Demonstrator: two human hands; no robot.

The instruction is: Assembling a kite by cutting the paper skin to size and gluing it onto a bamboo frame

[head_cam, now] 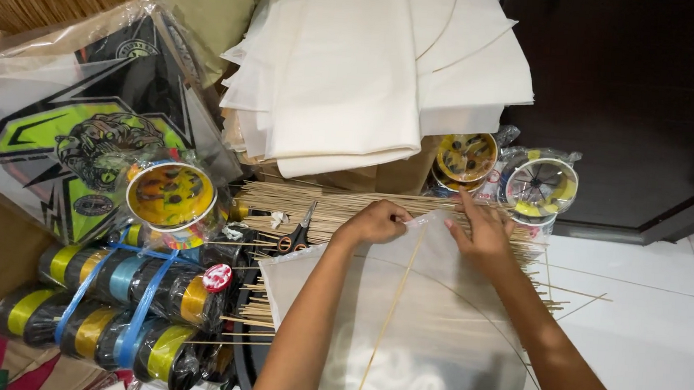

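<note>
At the top corner of the translucent kite sheet [427,325], I have both hands working together. My left hand [374,222] is curled, fingers pinched together on the sheet's upper edge just where the thin bamboo spine [391,310] ends, so the stick stays pressed against the paper. My right hand [484,231] sits just beside it, fingers spread and flattened over the same corner; it looks to be pressing a small clear strip down, though I cannot tell exactly what is under the fingertips. The sheet lies spread toward me between my forearms, with the spine running down its middle and a curved bow stick [471,300] arcing across, which I judge is why the paper lies taut and flat.

Directly beyond my hands lies a bundle of bamboo sticks [338,207], close enough to draw from. Just left of my left hand, red-handled scissors [298,234] rest on those sticks. Farther beyond, a stack of cream paper sheets [356,80] is piled up. Beyond my right hand sit wrapped string reels [542,186]. Well to the left, more spools [120,305] are strapped together with blue bands, near a printed kite in plastic [80,129].
</note>
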